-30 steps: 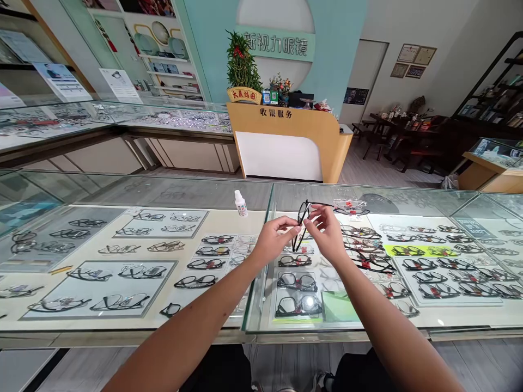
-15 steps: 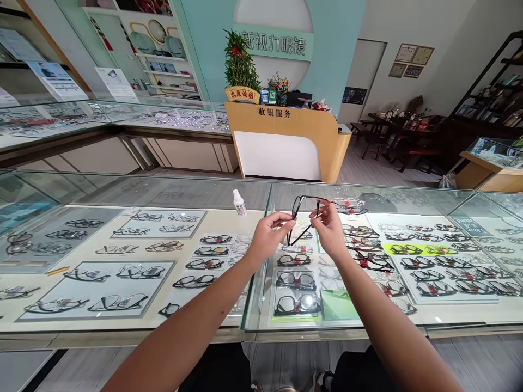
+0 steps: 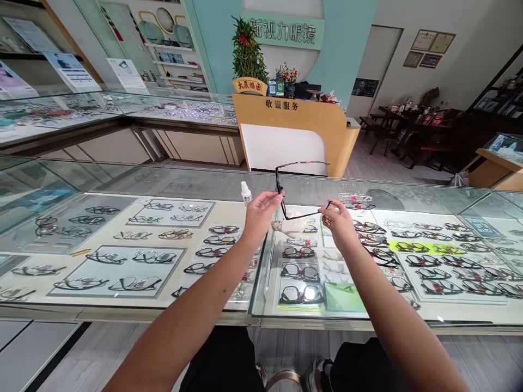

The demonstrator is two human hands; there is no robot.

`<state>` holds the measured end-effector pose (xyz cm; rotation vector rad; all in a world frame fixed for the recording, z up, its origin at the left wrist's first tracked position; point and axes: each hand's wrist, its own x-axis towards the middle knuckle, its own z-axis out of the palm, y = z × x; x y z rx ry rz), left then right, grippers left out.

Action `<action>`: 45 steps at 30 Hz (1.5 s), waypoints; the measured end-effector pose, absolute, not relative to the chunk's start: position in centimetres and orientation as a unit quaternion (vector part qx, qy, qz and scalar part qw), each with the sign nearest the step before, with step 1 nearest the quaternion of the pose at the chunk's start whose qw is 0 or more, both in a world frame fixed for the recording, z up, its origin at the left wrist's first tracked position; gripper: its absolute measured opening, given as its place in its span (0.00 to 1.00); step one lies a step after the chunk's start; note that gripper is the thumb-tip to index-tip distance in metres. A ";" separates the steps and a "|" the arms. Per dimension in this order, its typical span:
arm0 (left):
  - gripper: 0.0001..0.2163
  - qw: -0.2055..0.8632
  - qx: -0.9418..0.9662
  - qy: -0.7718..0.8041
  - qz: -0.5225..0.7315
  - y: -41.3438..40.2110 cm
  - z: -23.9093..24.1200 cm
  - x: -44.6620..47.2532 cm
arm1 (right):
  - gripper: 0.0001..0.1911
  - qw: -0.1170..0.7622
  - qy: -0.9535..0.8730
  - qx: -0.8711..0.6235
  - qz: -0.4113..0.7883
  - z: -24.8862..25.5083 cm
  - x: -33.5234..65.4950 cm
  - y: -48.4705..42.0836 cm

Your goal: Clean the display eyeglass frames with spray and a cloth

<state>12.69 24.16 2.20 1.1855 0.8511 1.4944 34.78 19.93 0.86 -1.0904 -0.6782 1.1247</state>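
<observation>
A pair of black-framed glasses [image 3: 286, 190] is held up over the glass display counter [image 3: 134, 316] with its arms unfolded. My left hand [image 3: 261, 213] pinches the frame front at its left side. My right hand [image 3: 339, 223] pinches the tip of the lower arm; the upper arm sticks out to the right, free. A crumpled pale cloth [image 3: 291, 226] lies on the glass just below the glasses, between my hands. A small white dropper bottle [image 3: 245, 193] stands on the counter just left of my left hand.
Several rows of glasses lie inside the counter under the glass. Another pair with red tags [image 3: 354, 200] rests on the glass beyond my right hand. An orange cashier desk [image 3: 294, 136] stands behind, with more display cases at left and dark tables at right.
The glasses have been raised and their arms spread open. My hands have moved apart, the right hand sliding out to the tip of one arm. The cloth now shows beneath them.
</observation>
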 end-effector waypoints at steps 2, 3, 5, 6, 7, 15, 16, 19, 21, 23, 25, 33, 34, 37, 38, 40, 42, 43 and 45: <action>0.20 0.498 0.483 0.350 0.629 24.2 2.4 12.6 | 0.33 0.653 -0.270 -0.480 0.520 0.6 34.8 20.0; 0.20 0.496 0.484 0.351 0.630 24.2 2.5 12.5 | 0.33 0.650 -0.262 -0.482 0.526 0.5 34.7 20.1; 0.20 0.493 0.489 0.354 0.627 24.2 2.5 12.5 | 0.33 0.641 -0.264 -0.490 0.528 0.3 34.7 20.1; 0.20 0.493 0.492 0.356 0.623 24.2 2.5 12.5 | 0.33 0.636 -0.272 -0.500 0.522 0.3 34.7 20.1; 0.19 0.494 0.496 0.357 0.618 24.2 2.5 12.4 | 0.32 0.631 -0.282 -0.515 0.507 0.3 34.7 20.1; 0.20 0.495 0.530 0.366 0.583 24.2 1.7 12.8 | 0.23 0.634 -0.455 -0.607 0.153 1.1 34.7 18.7; 0.21 0.495 0.534 0.371 0.576 24.1 1.5 12.9 | 0.20 0.626 -0.476 -0.602 0.141 1.3 34.6 18.5; 0.21 0.496 0.551 0.378 0.555 23.8 1.4 13.3 | 0.15 0.597 -0.540 -0.574 0.151 1.9 34.1 17.8; 0.19 0.495 0.565 0.367 0.549 23.5 1.4 13.6 | 0.13 0.571 -0.590 -0.546 0.165 2.0 33.7 17.5; 0.17 0.493 0.579 0.353 0.545 23.1 1.4 13.8 | 0.13 0.544 -0.639 -0.517 0.168 2.0 33.3 17.5; 0.16 0.501 0.589 0.339 0.536 22.9 1.3 14.0 | 0.14 0.524 -0.675 -0.491 0.166 1.7 33.0 17.5; 0.13 0.563 0.575 0.317 0.501 22.4 1.1 14.5 | 0.14 0.509 -0.708 -0.464 0.157 0.2 32.2 17.8; 0.13 0.567 0.575 0.318 0.497 22.4 1.0 14.5 | 0.14 0.509 -0.709 -0.463 0.155 0.2 32.2 17.8; 0.12 0.553 0.606 0.309 0.481 22.4 1.1 14.3 | 0.13 0.513 -0.706 -0.467 0.142 0.2 32.2 17.8; 0.12 0.526 0.630 0.310 0.479 22.5 1.3 14.1 | 0.12 0.515 -0.703 -0.472 0.137 0.2 32.3 17.8; 0.10 0.423 0.680 0.331 0.500 22.7 1.7 13.5 | 0.11 0.515 -0.696 -0.484 0.130 0.3 32.4 17.8; 0.09 0.273 0.681 0.382 0.562 23.5 2.0 12.5 | 0.10 0.514 -0.689 -0.496 0.125 0.4 32.6 17.8; 0.08 0.201 0.656 0.414 0.598 24.1 2.0 11.8 | 0.10 0.513 -0.687 -0.500 0.124 0.5 32.7 17.8; 0.14 0.106 0.577 0.484 0.649 25.9 1.5 10.3 | 0.10 0.511 -0.684 -0.506 0.123 0.7 32.9 17.7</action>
